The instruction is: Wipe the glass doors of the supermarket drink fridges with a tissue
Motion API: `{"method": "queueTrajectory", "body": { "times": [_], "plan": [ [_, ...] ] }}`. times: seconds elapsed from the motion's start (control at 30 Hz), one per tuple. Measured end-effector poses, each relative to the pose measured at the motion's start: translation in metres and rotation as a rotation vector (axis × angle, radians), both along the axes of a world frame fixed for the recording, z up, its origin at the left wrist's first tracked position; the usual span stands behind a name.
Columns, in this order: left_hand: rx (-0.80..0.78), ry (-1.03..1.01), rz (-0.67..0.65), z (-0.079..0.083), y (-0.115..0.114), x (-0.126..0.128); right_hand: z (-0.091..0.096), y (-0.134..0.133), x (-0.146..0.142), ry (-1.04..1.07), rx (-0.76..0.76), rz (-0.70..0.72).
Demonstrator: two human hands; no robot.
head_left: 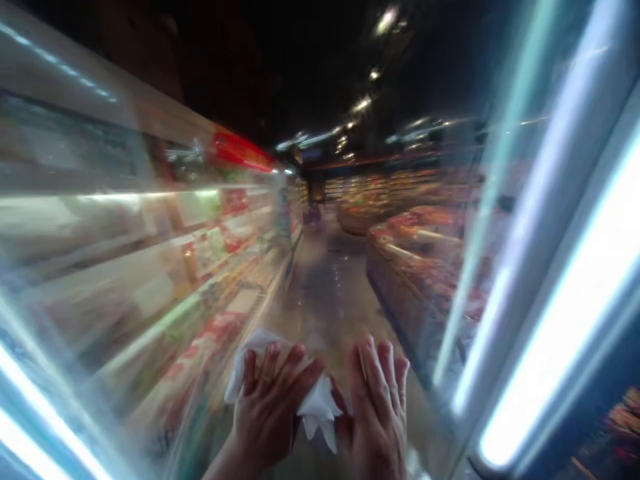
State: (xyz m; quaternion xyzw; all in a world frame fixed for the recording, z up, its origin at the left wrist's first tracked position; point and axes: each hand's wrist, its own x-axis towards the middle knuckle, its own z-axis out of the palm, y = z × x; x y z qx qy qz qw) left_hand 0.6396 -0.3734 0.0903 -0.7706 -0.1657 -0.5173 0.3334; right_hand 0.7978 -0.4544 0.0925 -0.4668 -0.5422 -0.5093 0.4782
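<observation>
My left hand (pixel 270 407) lies flat with its fingers stretched over a crumpled white cloth (pixel 320 403), pressing it against a glass pane (pixel 350 280). Beside it, my right hand (pixel 380 413) also rests flat on the glass, fingers together and pointing up, nothing in it. The cloth pokes out above my left fingers and hangs down between both hands.
Through the glass, a blurred shop aisle (pixel 325 280) runs away from me. Chilled shelves (pixel 150 267) of packaged goods line the left. Low display bins (pixel 415 260) stand on the right. A bright lit door frame (pixel 565 300) rises at the right edge.
</observation>
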Motion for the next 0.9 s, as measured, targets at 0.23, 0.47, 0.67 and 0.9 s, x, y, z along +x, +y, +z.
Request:
{"method": "queueTrajectory", "body": {
  "times": [0.23,0.47,0.67,0.9],
  "plan": [
    [-0.066,-0.158,0.152,0.045,0.029,-0.08,0.027,0.022,-0.031,0.087,0.035,-0.039],
    [-0.045,-0.123,0.069,-0.028,0.071,-0.139,-0.002,0.045,-0.08,0.053,-0.034,-0.088],
    [-0.214,-0.232,0.193,0.012,0.102,-0.204,0.011,0.068,-0.128,0.157,-0.006,-0.074],
    [-0.094,-0.175,0.111,-0.047,0.123,-0.24,-0.016,0.089,-0.168,0.103,-0.028,-0.087]
  ]
}}
